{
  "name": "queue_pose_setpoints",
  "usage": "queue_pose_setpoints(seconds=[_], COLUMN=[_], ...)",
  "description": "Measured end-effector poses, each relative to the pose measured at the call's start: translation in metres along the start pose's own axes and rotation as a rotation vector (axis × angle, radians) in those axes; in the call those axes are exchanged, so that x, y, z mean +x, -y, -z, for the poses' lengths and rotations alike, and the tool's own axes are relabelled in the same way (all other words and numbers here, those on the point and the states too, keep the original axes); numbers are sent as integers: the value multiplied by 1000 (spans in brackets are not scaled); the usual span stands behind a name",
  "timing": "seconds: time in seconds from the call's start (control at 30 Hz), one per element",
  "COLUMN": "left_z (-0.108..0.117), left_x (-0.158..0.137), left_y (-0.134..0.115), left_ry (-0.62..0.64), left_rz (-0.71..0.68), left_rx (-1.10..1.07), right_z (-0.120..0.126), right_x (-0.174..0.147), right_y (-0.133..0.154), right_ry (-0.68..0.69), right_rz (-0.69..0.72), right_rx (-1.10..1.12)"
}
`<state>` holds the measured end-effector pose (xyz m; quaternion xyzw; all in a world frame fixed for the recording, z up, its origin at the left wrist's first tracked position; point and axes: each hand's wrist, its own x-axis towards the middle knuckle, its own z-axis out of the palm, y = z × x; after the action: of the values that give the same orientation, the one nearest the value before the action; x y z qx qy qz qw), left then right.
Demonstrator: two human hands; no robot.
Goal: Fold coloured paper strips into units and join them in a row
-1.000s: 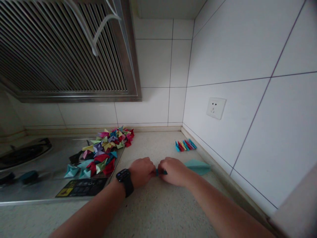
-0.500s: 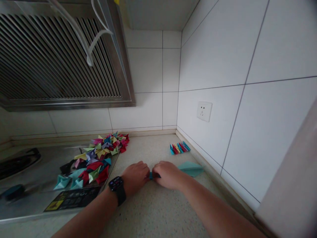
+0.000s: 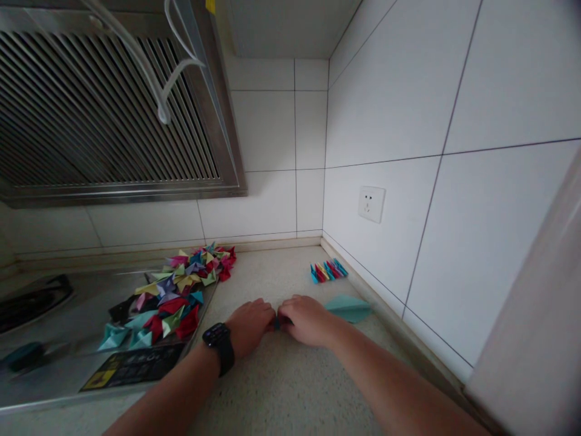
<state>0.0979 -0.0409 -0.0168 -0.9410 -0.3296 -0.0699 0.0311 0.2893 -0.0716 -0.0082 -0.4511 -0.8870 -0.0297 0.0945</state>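
Observation:
Between my two hands is a small piece of folded teal paper, mostly covered by the fingers. My left hand, with a black watch on its wrist, pinches the paper's left side. From the other side my right hand has its fingers closed on the same paper, the hands nearly touching just above the counter. Behind the right wrist lies a sheet of light teal paper. Farther back stands a short row of folded paper pieces in blue, red and yellow.
A heap of colourful folded paper pieces spreads over the right edge of the steel gas stove. A range hood hangs above it, with a white cable dangling in front. The tiled wall with a socket bounds the right side.
My hands have drawn slightly closer together on the folded paper, so less of it shows between them. The view has shifted a little.

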Motion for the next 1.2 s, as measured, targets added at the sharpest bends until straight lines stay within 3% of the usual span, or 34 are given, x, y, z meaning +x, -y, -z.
queue_pose_setpoints(seconds=[0.27,0.43,0.57,0.73,0.93,1.2], left_z=[8,15,15,10,9,14], left_x=[-10,-12,-9,-6,-6,-7], left_y=[-4,-3,-1,-4,-6,-6], left_ry=[-79,-147,-216,-221,-222,-266], left_rz=[-12,-46,24,80,162,159], left_rx=[-56,-166,-262,-387,-418,-452], right_z=[0,2,12,20,17,14], right_x=[0,-1,-4,-6,-5,-3], right_y=[-2,-4,-1,3,-1,-7], right_ry=[-57,-135,-195,-257,-246,-229], right_rz=[87,18,-51,10,39,25], right_rx=[27,94,169,203,200,223])
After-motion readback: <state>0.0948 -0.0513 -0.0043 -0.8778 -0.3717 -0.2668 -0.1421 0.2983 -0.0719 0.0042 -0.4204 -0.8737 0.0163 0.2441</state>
